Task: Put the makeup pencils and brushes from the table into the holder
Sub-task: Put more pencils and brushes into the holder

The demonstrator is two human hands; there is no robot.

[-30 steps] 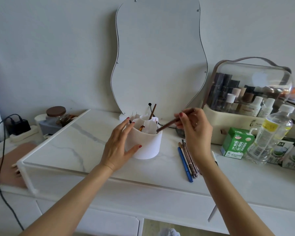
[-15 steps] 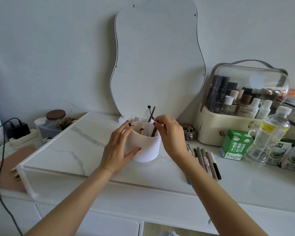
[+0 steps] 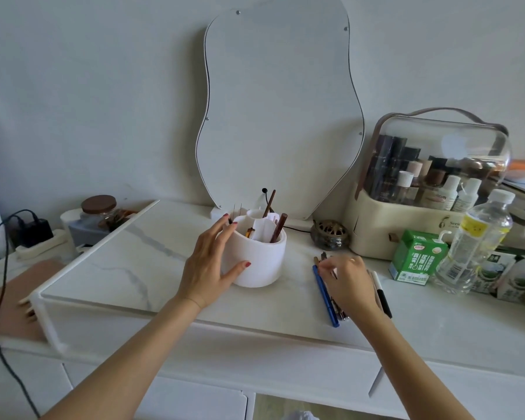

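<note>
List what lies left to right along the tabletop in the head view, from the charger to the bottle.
Charger → jar → left hand → holder → blue pencil → right hand → green carton → bottle.

White table (image 3: 152, 262) with holder (image 3: 259, 262), pencils (image 3: 325, 294), carton (image 3: 417, 258).

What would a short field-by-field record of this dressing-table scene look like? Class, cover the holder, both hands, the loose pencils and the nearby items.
holder: white holder, upright on the marble tabletop, a brown pencil standing inside
left hand: left hand cupped against the holder's side
right hand: right hand lowered onto the loose pencils, grip not clear
loose pencils: blue pencil and others lying right of the holder
nearby: green carton, clear bottle
</note>
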